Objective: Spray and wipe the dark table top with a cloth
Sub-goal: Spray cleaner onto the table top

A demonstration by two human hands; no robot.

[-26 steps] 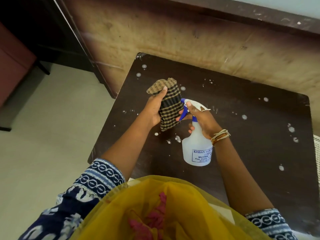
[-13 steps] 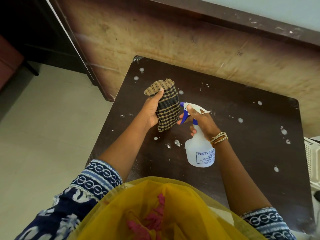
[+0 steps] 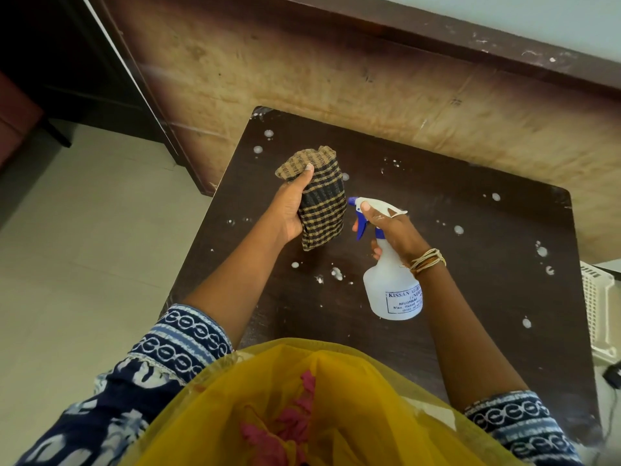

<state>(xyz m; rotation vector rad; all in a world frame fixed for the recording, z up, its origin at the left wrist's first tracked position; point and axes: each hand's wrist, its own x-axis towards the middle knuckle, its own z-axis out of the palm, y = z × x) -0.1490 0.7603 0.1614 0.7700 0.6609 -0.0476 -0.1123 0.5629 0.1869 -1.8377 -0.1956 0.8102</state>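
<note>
Dark wood-grain table [image 3: 453, 203], matte, rounded corners, dotted with white droplets [image 3: 458, 229]. Held above it in the left hand [image 3: 290, 210], fingers curled round it: a folded woven cloth [image 3: 322, 196], black with tan checks, long axis running away from the body. Gripped at the neck by the right hand [image 3: 391, 227], forefinger on the blue trigger: a translucent plastic bottle [image 3: 391, 284], base toward the body, white nozzle pointing left at the cloth, just beside it. Thread bangles [image 3: 428, 262] at the right wrist.
</note>
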